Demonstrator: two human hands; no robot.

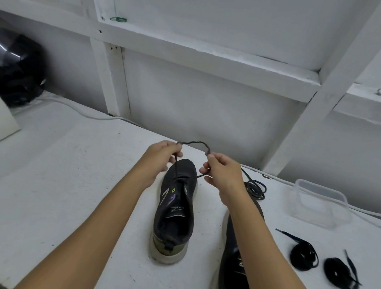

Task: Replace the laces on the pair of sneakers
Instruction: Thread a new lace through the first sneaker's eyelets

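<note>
Left hand [163, 155] and right hand [219, 172] each pinch the lace [194, 143] above the toe of the left shoe [175, 212], at table [72, 178] centre. Right shoe [233, 269] at 5 o'clock lies partly hidden under the right forearm. Loose lace [255, 188], tub [320, 203] at 2 o'clock; two lace coils [304, 255] at 4 o'clock.

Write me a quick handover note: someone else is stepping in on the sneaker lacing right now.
Left hand and right hand each pinch the dark lace, which arcs between them and runs down into the centre sneaker.
Second sneaker lies under the right forearm; its lacing is hidden.
Loose lace coil behind the right hand; two bundled black laces at right, beside a clear container.
Done: unclear.
Left: finish this sneaker, then check the other.
</note>
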